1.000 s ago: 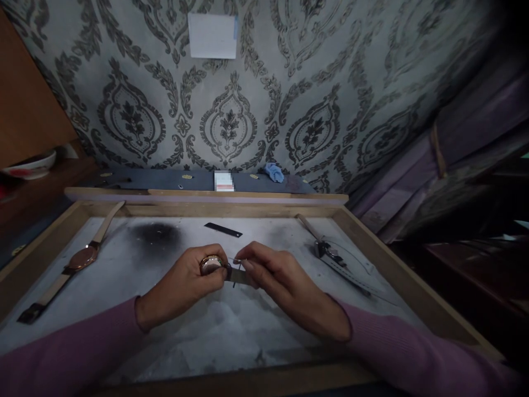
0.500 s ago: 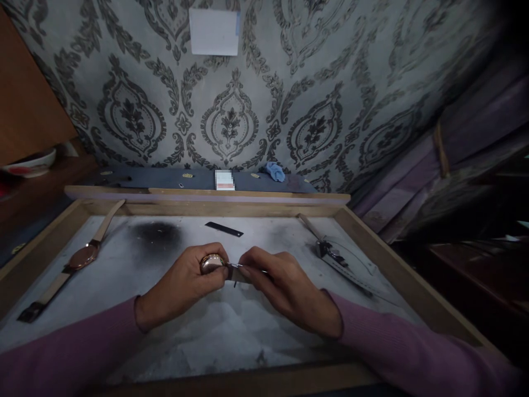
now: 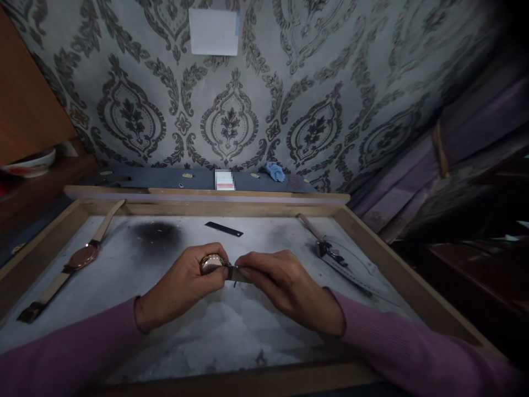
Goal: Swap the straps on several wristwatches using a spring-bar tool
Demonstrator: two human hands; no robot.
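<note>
My left hand [image 3: 185,281] is closed around a wristwatch [image 3: 212,264], its shiny, gold-edged metal case showing between thumb and forefinger. From the case a greyish strap [image 3: 237,274] runs right, under the fingers of my right hand [image 3: 285,278]. Those fingers are pinched together beside the case. A slim metal tool seems to be in them; only a bright tip shows now and the rest is hidden. Just beyond the hands lies a dark flat blade-like strip [image 3: 224,229] with a hole at one end.
A wood-rimmed tray-like tabletop [image 3: 215,207] surrounds the work. At left lies a rose-gold watch [image 3: 84,256] with a beige strap; at right, another watch [image 3: 328,252]. Behind the rim are a small box [image 3: 224,180] and a crumpled blue cloth [image 3: 274,171].
The right fingers have straightened and shifted slightly, covering most of the slim metal tool that showed between them before. My left hand and the watch stay in place.
</note>
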